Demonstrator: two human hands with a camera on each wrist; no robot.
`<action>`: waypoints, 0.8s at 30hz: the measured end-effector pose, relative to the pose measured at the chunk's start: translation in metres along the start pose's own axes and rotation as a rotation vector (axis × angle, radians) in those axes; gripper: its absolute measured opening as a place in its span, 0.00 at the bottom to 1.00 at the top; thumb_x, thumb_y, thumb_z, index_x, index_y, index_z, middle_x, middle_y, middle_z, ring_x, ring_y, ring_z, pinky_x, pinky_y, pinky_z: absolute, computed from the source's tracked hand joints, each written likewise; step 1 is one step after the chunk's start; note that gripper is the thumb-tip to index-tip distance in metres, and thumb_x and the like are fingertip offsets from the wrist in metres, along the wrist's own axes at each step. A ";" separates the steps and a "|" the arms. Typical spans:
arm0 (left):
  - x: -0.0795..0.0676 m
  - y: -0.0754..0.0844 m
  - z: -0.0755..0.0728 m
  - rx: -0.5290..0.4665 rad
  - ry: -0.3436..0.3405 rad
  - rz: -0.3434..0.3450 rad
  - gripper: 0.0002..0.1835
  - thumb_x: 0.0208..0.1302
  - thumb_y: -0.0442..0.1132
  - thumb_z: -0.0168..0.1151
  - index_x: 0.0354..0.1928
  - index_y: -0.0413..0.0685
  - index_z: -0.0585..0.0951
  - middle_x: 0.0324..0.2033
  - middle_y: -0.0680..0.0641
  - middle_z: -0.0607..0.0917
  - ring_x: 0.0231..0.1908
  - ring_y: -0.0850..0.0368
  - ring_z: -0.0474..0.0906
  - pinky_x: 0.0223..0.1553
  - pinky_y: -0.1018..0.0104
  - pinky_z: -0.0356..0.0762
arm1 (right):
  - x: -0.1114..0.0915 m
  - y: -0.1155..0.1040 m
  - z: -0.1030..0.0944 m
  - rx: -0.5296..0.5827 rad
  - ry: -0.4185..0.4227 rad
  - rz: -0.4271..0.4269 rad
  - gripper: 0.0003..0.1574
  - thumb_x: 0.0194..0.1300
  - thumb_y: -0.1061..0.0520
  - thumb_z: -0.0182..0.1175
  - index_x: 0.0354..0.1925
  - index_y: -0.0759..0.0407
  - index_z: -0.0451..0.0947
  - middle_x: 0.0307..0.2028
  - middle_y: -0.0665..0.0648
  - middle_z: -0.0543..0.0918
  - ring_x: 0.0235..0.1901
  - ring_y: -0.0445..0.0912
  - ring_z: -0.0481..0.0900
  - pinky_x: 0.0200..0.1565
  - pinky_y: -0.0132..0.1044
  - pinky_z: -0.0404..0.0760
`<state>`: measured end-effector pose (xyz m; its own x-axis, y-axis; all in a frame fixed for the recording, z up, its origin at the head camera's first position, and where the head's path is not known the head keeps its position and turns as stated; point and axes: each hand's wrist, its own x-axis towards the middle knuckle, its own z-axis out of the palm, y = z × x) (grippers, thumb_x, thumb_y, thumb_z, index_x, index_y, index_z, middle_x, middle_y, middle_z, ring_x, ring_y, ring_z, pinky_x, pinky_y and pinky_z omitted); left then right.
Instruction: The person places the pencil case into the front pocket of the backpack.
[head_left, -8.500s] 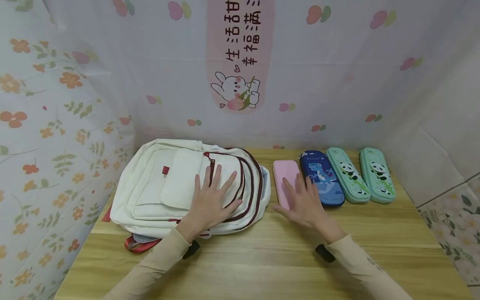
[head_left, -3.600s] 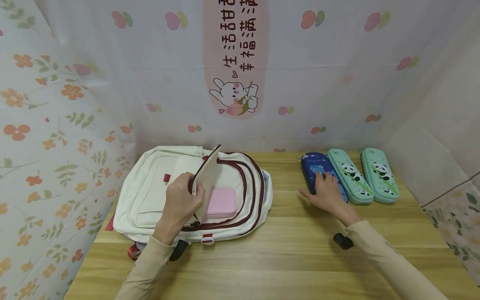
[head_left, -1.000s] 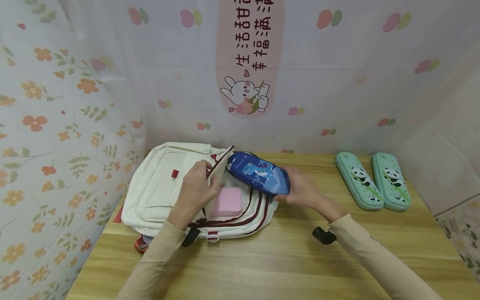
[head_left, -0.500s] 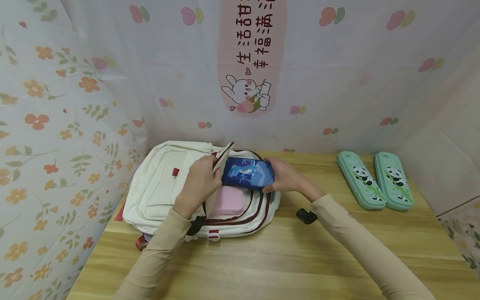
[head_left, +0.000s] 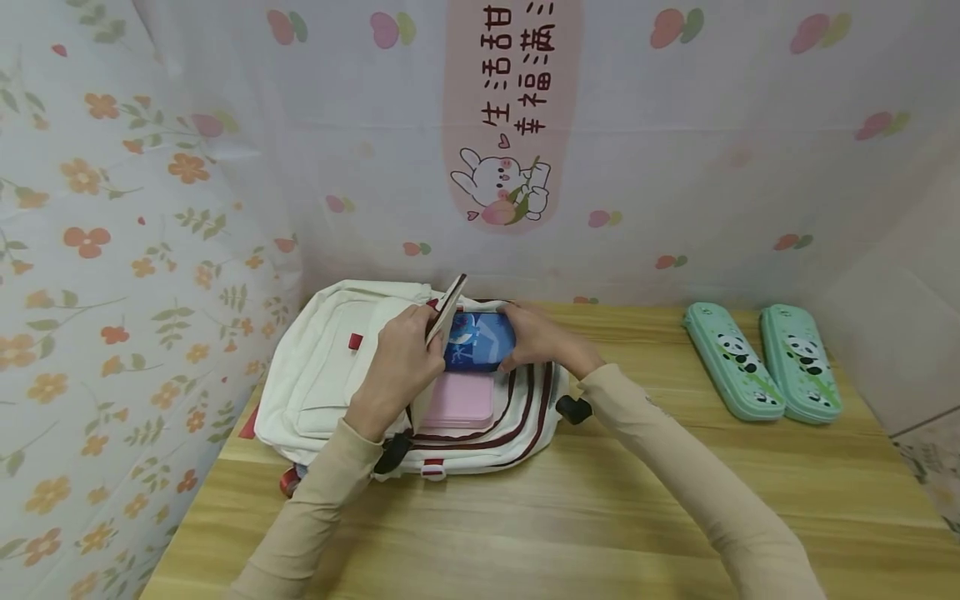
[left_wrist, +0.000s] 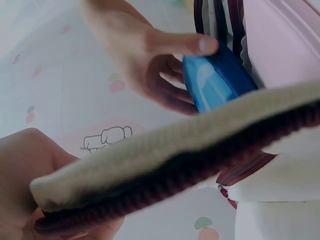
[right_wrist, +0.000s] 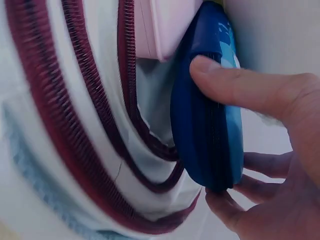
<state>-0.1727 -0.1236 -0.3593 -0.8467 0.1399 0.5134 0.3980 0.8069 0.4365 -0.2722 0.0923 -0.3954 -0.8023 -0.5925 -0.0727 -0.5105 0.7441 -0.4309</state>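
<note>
A white backpack (head_left: 322, 358) lies on the table with its front pocket unzipped. My left hand (head_left: 405, 358) pinches the lifted pocket flap (left_wrist: 165, 155) by its zipper edge. With my right hand (head_left: 536, 337) I grip the end of a blue dinosaur pencil case (head_left: 483, 342), thumb on one side and fingers on the other in the right wrist view. The far end of that case is inside the pocket, hidden behind the flap. A pink case (head_left: 461, 400) lies in the pocket beside it, nearer me.
Two mint-green panda pencil cases (head_left: 735, 362) lie side by side at the right of the wooden table (head_left: 525, 525). A patterned cloth (head_left: 360, 167) hangs behind the table and along the left side.
My right hand has carried the blue pencil case from the table leftward and slid it into the pocket beside the pink case. My left hand still holds the flap up.
</note>
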 end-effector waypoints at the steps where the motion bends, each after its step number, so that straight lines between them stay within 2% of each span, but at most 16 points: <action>1: 0.000 0.000 0.000 -0.003 0.002 0.001 0.08 0.57 0.27 0.64 0.39 0.31 0.81 0.33 0.37 0.84 0.32 0.42 0.81 0.37 0.50 0.80 | 0.002 -0.002 0.001 -0.007 0.006 0.001 0.67 0.43 0.50 0.82 0.72 0.73 0.59 0.69 0.73 0.67 0.68 0.63 0.67 0.68 0.54 0.68; 7: -0.001 0.002 -0.002 -0.019 0.004 0.008 0.07 0.57 0.27 0.64 0.39 0.32 0.81 0.33 0.37 0.85 0.32 0.43 0.81 0.37 0.50 0.80 | 0.013 -0.012 0.005 0.013 0.027 0.038 0.66 0.41 0.53 0.83 0.71 0.74 0.60 0.67 0.72 0.69 0.65 0.63 0.71 0.67 0.53 0.69; 16: -0.001 0.001 -0.001 -0.016 0.008 0.021 0.07 0.58 0.27 0.64 0.39 0.33 0.81 0.33 0.38 0.85 0.32 0.45 0.81 0.37 0.52 0.80 | 0.027 -0.021 0.014 -0.064 -0.019 0.064 0.66 0.44 0.47 0.81 0.72 0.71 0.60 0.64 0.72 0.72 0.62 0.61 0.72 0.65 0.52 0.71; 24: -0.003 -0.005 0.000 -0.019 -0.009 0.015 0.07 0.59 0.27 0.63 0.39 0.32 0.81 0.33 0.38 0.84 0.32 0.45 0.81 0.36 0.52 0.81 | 0.038 -0.026 0.027 -0.030 -0.076 0.069 0.64 0.49 0.50 0.79 0.73 0.73 0.57 0.66 0.73 0.69 0.63 0.61 0.72 0.65 0.50 0.72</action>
<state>-0.1718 -0.1274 -0.3634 -0.8436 0.1573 0.5133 0.4175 0.7934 0.4430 -0.2816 0.0420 -0.4112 -0.8107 -0.5604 -0.1694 -0.4650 0.7922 -0.3952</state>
